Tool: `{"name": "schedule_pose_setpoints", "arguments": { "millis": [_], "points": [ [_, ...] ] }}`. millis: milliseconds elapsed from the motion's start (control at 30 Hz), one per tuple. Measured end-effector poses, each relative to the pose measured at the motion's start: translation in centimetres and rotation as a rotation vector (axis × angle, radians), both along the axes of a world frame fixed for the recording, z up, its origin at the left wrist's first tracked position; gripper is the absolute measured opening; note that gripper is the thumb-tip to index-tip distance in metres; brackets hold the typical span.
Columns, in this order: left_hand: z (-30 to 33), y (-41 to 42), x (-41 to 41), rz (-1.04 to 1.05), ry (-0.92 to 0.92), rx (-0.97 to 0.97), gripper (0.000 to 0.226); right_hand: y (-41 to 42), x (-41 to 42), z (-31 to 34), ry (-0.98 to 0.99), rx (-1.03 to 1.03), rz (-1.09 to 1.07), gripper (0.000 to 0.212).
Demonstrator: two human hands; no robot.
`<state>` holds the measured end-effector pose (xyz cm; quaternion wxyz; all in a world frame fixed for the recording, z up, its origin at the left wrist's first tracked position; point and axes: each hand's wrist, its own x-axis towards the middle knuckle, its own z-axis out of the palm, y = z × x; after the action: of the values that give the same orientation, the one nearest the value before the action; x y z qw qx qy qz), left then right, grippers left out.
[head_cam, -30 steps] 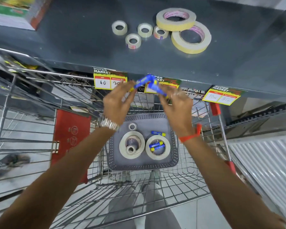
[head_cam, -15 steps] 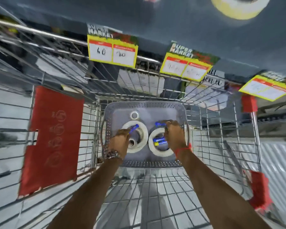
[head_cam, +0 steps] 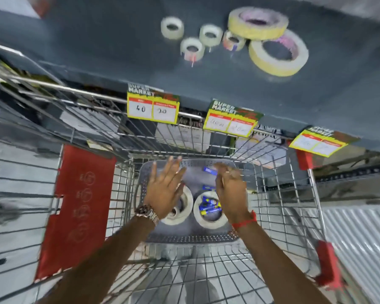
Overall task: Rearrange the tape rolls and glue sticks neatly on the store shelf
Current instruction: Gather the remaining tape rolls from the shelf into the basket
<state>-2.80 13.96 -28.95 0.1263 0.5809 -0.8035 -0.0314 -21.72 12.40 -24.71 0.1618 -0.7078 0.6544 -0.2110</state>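
A grey perforated basket (head_cam: 191, 238) sits in a wire shopping cart (head_cam: 206, 273). It holds two wide white tape rolls (head_cam: 208, 220) and several blue glue sticks (head_cam: 210, 207), some inside the right roll. My left hand (head_cam: 165, 189) hovers over the left roll with fingers spread and nothing in it. My right hand (head_cam: 230, 189) is above the right roll, fingers loosely apart, empty; one glue stick (head_cam: 210, 171) lies just beyond its fingertips. On the dark shelf (head_cam: 119, 53) lie several small tape rolls (head_cam: 192, 49) and two large yellow tape rolls (head_cam: 278, 54).
Yellow price tags (head_cam: 153, 109) hang along the shelf's front edge over the cart. A red cart flap (head_cam: 77, 209) stands at the left, red handle ends (head_cam: 329, 266) at the right. A white ribbed panel (head_cam: 360, 242) is at the far right.
Both hands held blue glue sticks a second ago, lowered them into the basket, and have now let go and lifted with open fingers. The view has tilted back up toward the shelf.
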Motion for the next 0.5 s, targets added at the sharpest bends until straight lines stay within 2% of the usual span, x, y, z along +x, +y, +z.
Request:
{"name": "schedule_pose_setpoints", "arguments": {
  "millis": [100, 200, 267, 367, 500],
  "points": [
    [6.9, -4.0, -0.7, 0.059, 0.043, -0.208, 0.053, -2.8, 0.3, 6.7, -0.133, -0.264, -0.06, 0.032],
    [13.4, -8.9, -0.9, 0.11, 0.129, -0.283, 0.053, -6.8, 0.2, 12.6, -0.117, -0.448, -0.11, 0.021],
    [16.8, -12.5, -1.1, 0.147, 0.19, -0.259, 0.052, -10.0, 0.2, 15.2, -0.066, -0.418, -0.111, 0.019],
    [20.0, -17.6, -0.9, 0.236, 0.196, -0.129, 0.052, -14.8, 0.9, 17.4, 0.06, -0.251, -0.016, 0.018],
    [21.5, -22.5, 1.2, 0.31, 0.226, 0.025, 0.051, -19.3, 4.6, 18.6, 0.14, -0.115, 0.185, 0.033]
  ]
}}
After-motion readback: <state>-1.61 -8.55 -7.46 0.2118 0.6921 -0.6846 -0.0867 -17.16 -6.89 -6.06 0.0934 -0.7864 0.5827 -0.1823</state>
